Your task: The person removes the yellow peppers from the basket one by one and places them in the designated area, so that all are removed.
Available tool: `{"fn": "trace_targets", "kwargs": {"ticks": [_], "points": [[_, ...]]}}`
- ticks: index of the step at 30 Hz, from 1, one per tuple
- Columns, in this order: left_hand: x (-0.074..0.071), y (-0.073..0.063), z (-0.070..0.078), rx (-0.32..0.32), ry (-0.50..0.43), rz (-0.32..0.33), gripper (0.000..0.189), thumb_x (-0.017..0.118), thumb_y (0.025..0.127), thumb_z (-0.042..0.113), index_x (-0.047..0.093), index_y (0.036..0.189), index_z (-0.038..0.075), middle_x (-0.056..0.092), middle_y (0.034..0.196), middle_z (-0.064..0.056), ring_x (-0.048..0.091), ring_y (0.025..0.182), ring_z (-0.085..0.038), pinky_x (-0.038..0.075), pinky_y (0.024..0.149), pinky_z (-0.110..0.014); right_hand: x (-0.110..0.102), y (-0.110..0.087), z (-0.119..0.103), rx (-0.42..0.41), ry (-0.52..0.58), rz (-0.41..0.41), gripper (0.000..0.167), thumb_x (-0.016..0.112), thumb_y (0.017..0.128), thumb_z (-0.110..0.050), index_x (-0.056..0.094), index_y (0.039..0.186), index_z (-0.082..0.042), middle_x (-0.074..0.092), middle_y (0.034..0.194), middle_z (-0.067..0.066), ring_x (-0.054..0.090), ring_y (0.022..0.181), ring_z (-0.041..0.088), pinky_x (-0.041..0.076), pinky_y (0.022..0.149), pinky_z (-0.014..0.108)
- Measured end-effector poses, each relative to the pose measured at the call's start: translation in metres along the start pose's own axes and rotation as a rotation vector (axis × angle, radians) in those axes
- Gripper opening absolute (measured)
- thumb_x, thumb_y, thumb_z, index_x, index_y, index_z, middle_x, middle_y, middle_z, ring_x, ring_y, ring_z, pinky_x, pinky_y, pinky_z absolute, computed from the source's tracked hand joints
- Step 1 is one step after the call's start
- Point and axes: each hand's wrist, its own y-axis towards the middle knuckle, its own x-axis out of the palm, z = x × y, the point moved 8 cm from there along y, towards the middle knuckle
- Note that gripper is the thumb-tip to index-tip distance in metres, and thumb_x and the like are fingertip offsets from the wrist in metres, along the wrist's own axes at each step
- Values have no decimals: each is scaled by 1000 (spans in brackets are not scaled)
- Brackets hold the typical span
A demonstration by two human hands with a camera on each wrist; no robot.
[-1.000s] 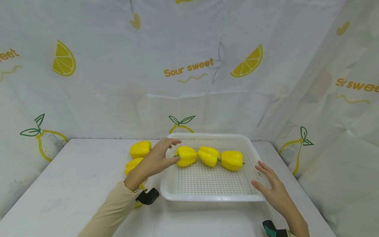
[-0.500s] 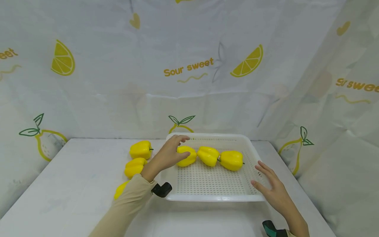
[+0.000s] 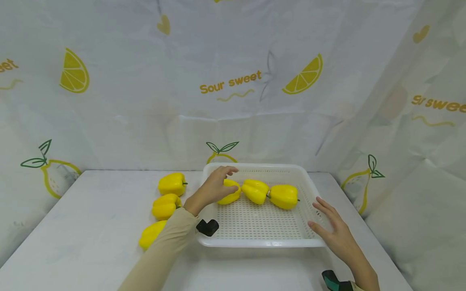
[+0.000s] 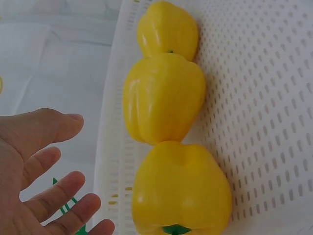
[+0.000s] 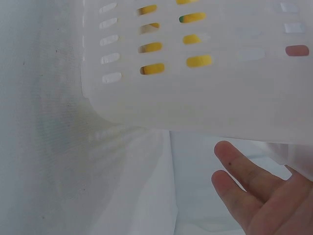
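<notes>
Three glossy yellow peppers (image 3: 255,192) in a row, slotted white basket (image 3: 262,243).
Left hand (image 3: 212,188) spread, partly hiding the leftmost pepper (image 3: 230,198); right hand (image 3: 338,232) spread at basket's right side.

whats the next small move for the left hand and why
Probably lower the left hand onto the leftmost pepper in the white basket and grip it: the hand holds nothing and, in the head view, partly covers that pepper.

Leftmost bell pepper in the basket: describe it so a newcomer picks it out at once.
On the white table is a white perforated plastic basket. Inside, three yellow bell peppers lie in a row; take the leftmost bell pepper. Unlike the other two, it is partly hidden by the left hand in the head view.
</notes>
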Motion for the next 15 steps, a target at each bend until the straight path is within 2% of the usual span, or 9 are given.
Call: {"fn": "trace_targets", "kwargs": {"ticks": [6, 10, 15], "points": [[8, 7, -10, -34, 18, -27, 50, 71, 90, 14, 55, 137, 10, 55, 135, -21, 51, 126, -37, 45, 105, -50, 0, 0, 1, 0, 0, 2, 65, 70, 91, -22, 42, 146, 0, 22, 163, 19, 17, 147, 52, 19, 107, 77], [12, 10, -14, -18, 55, -54, 51, 71, 90, 15, 55, 138, 9, 54, 135, -20, 50, 127, -37, 44, 105, -51, 1, 0, 3, 2, -4, 2, 65, 70, 91, -22, 42, 146, -1, 22, 163, 18, 17, 147, 52, 20, 107, 77], [16, 14, -17, 8, 145, -102, 51, 70, 90, 18, 55, 138, 12, 53, 138, -16, 49, 128, -32, 44, 106, -49, 1, 0, 5, 1, -10, 4, 65, 70, 91, -22, 42, 146, -1, 22, 163, 19, 18, 146, 52, 22, 107, 77]]}}
